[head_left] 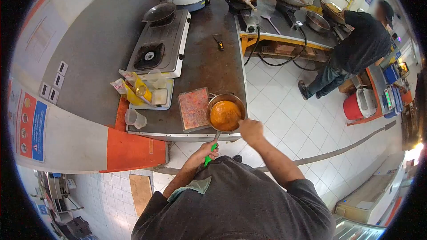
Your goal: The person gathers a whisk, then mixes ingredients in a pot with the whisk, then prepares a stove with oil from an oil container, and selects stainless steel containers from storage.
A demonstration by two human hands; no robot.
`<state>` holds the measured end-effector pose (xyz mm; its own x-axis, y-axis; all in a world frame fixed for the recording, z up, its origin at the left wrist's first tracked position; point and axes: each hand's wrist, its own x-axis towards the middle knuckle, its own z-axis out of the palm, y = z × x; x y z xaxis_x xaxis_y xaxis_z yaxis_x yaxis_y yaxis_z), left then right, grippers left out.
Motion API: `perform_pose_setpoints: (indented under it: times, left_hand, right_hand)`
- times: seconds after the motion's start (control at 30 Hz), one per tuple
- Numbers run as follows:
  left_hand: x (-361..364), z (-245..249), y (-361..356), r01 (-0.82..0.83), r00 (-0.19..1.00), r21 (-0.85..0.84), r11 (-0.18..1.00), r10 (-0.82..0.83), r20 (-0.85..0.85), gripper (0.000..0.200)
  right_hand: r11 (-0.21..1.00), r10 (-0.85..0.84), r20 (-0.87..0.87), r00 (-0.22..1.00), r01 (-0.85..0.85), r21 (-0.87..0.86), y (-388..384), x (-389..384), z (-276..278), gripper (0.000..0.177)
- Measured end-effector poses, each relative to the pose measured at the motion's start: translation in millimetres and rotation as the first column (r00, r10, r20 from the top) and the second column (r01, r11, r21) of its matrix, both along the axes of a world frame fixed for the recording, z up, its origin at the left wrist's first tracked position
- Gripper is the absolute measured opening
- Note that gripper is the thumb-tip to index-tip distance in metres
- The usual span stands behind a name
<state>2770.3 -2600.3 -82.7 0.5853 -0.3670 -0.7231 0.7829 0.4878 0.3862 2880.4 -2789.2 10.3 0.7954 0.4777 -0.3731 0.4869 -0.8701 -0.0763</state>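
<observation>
A metal saucepan [208, 112] holding orange-red sauce [225, 115] is at the front edge of the counter. My left hand [207, 151] is closed around its long handle, where a bright green part [210, 156] shows between and below the fingers. My right hand [251, 132] is closed in a fist at the pan's right rim. Whatever its fingers hold is hidden from this angle. Left of the pan, partly against it, lies a flat square block with a mottled red top [194, 105].
A gas stove [165, 40] stands on the counter's left, with a tray [165, 103] of yellow packets and containers before it. A clear plastic cup [135, 118] is near the corner. A yellow-black cutter [219, 44] lies farther back. Another person [362, 40] works at the right among pans.
</observation>
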Motion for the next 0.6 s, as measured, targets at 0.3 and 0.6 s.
perform_pose_setpoints:
  times: [0.3, 0.6]
  left_hand:
    - [5, -13, 8, 0.033, 0.999, -0.011, 0.999, -0.033, -0.002, 0.034]
    - [7, 0, 11, 0.046, 0.999, 0.031, 0.998, -0.046, 0.004, 0.036]
  right_hand:
    - [0.993, -0.114, -0.084, 0.990, 0.116, 0.018, 13, 0, -8, 0.024]
    - [0.991, -0.105, -0.069, 0.992, 0.110, 0.075, 10, 0, -9, 0.020]
